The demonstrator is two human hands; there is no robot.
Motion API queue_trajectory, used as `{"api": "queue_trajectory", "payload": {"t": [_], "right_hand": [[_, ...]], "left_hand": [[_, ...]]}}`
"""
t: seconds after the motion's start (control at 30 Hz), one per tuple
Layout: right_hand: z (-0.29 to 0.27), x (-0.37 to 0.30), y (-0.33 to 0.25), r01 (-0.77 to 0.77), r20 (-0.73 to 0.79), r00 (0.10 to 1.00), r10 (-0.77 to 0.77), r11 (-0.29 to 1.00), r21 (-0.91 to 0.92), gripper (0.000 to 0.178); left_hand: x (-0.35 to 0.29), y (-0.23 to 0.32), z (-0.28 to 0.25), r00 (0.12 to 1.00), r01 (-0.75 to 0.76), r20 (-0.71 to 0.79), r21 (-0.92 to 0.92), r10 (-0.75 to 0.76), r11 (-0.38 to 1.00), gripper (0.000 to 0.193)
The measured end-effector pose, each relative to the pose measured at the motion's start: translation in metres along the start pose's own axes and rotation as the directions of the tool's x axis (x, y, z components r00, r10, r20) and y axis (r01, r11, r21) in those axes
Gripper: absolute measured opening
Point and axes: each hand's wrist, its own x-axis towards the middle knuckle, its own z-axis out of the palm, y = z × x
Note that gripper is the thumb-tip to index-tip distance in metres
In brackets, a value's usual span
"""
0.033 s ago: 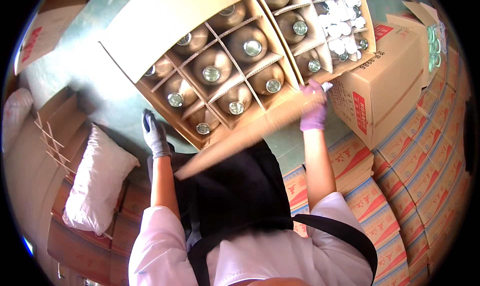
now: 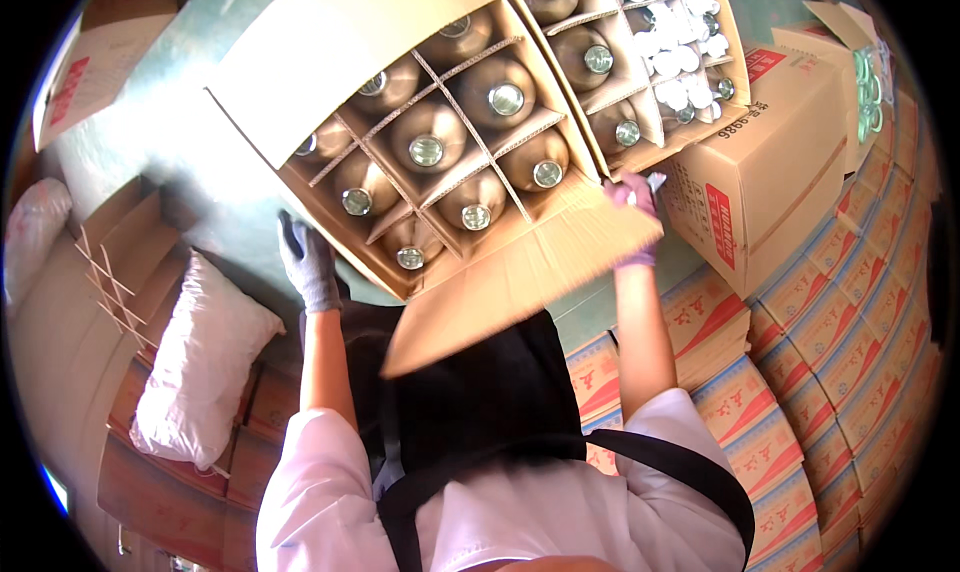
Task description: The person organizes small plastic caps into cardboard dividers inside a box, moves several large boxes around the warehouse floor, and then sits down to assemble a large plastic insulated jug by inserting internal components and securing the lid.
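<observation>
A cardboard box (image 2: 590,157) with its flaps folded out stands before me. Cardboard dividers (image 2: 468,142) part its inside, and a rounded clear glass bottle (image 2: 425,150) sits neck-up in each of several cells. My left hand (image 2: 308,262), in a grey glove, is beside the box's left side, fingers stretched out. At the front right corner is my right hand (image 2: 632,194), in a purple glove. Its fingers are curled, and a small pale object (image 2: 656,181) sticks out beside them; what it is does not show. The front flap (image 2: 520,277) slopes toward me, its right corner overlapping the purple glove.
Adjoining on the right is another box (image 2: 735,32) with bottles and white-topped items. A closed carton (image 2: 755,167) stands beside it, near an open carton with green rings (image 2: 868,92). Printed cartons (image 2: 810,322) are stacked at right. A white sack (image 2: 205,362) lies at left by cardboard dividers (image 2: 120,262).
The front flap has swung, showing more of its broad face. My right hand has shifted slightly down, and the flap's corner now overlaps its glove. The left hand has barely moved.
</observation>
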Motion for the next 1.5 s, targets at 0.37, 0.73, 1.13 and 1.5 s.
{"api": "queue_trajectory", "payload": {"t": [0.37,0.73,1.13,1.5], "right_hand": [[-0.048,-0.089,-0.104,0.175,0.241,0.919,0.31,0.226,-0.958,0.014],[0.057,-0.125,0.252,-0.064,-0.667,0.568,0.482,0.834,0.548,0.055],[0.169,-0.026,0.257,-0.142,-0.206,0.757,0.62,0.464,0.875,0.043],[0.012,-0.169,0.239,-0.493,-0.666,0.708,0.233,0.839,-0.23,0.038]], "left_hand": [[0.141,0.108,0.084,0.501,-0.833,0.818,0.544,0.281,-0.1,0.09],[0.273,0.269,0.027,-0.053,-0.799,0.697,0.4,0.715,-0.45,0.052],[0.597,0.025,0.09,0.325,-0.927,0.942,0.334,0.081,-0.17,0.049],[0.286,0.027,-0.02,0.385,-0.875,0.763,0.48,0.518,-0.056,0.046]]}}
